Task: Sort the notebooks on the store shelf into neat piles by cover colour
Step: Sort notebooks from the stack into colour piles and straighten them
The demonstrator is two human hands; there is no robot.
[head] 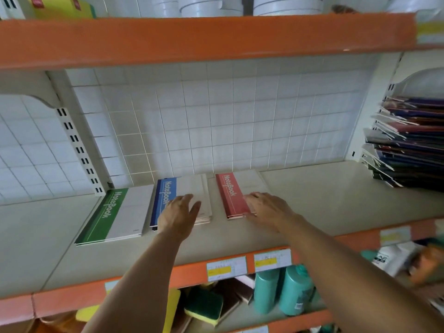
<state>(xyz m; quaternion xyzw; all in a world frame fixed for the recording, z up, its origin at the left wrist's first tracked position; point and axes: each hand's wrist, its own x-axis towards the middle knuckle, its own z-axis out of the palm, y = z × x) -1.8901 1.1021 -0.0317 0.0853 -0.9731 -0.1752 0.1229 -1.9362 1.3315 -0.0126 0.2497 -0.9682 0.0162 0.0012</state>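
Three notebook piles lie side by side on the cream shelf. The green pile is leftmost, the blue pile in the middle, the red pile on the right. My left hand lies flat on the blue pile's front half with fingers straight. Over the red pile's right front corner rests my right hand, fingers spread and relaxed, covering the white part of that cover. Neither hand holds a notebook.
A tall uneven stack of dark folders fills the shelf's far right. An orange upper shelf edge hangs overhead. Below the orange front lip with price tags stand teal bottles and sponges.
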